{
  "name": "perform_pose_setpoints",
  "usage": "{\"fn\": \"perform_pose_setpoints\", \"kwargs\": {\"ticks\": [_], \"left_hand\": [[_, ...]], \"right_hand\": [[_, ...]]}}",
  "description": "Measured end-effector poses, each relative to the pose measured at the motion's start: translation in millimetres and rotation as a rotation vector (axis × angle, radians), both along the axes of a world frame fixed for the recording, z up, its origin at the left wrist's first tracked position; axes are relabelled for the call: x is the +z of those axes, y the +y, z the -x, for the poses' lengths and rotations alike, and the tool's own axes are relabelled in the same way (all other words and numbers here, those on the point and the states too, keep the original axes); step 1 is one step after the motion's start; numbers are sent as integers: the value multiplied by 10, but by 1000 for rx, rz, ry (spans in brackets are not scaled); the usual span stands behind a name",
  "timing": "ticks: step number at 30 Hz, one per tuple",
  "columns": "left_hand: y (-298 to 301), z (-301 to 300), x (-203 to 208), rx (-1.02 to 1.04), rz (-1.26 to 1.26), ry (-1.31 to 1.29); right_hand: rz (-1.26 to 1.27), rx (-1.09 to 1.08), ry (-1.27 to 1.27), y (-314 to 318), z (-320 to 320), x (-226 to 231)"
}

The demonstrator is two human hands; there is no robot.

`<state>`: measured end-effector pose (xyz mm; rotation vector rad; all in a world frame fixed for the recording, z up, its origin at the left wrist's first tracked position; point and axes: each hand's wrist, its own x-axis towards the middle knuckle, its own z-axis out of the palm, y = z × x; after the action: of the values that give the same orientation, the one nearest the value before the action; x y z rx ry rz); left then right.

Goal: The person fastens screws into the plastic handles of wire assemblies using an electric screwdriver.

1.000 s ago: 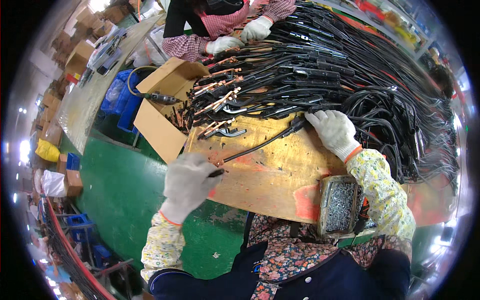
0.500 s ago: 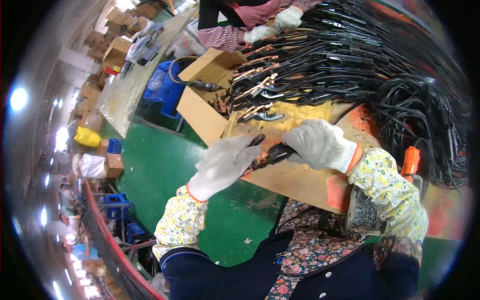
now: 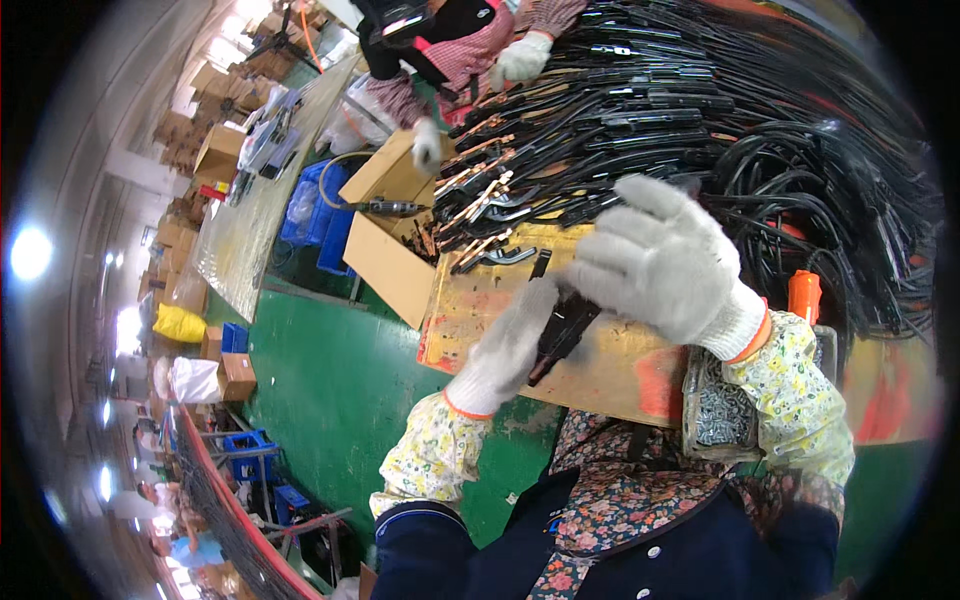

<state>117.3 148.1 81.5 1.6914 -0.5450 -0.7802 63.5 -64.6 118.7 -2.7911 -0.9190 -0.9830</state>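
In a white knitted glove, my left hand (image 3: 512, 340) grips a black electrode holder (image 3: 565, 335) above the near edge of the work board. Its black shell slants between my two hands. My right hand (image 3: 665, 260), gloved too, is raised over the holder's far end with fingers stretched out; its thumb is hidden. Beyond my hands, copper-jawed electrode holders (image 3: 485, 195) lie in a row, their jaws toward the left. One holder with a bent dark lever (image 3: 510, 257) lies nearest on the yellow-stained board (image 3: 610, 370).
A tray of small screws (image 3: 722, 415) sits by my right forearm, with an orange tool handle (image 3: 805, 295) behind it. Black cables (image 3: 790, 180) pile up at right. An open carton (image 3: 385, 265) carries a power driver (image 3: 390, 207). Across the board is a co-worker's gloved hand (image 3: 522, 58).
My right hand has lifted off the holder and spread its fingers. My left hand moved right, turning the holder; its copper part no longer shows. The co-worker's hands moved apart, one toward the carton.
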Motion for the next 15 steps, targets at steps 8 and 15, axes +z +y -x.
{"fn": "perform_pose_setpoints", "kwargs": {"ticks": [8, 15], "left_hand": [[-922, 516, 72, 37, 174, 331], [-1528, 495, -6, 22, 330, -331]], "right_hand": [[-2131, 146, 363, -341, 406, -276], [-2567, 584, 259, -623, 438, -244]]}}
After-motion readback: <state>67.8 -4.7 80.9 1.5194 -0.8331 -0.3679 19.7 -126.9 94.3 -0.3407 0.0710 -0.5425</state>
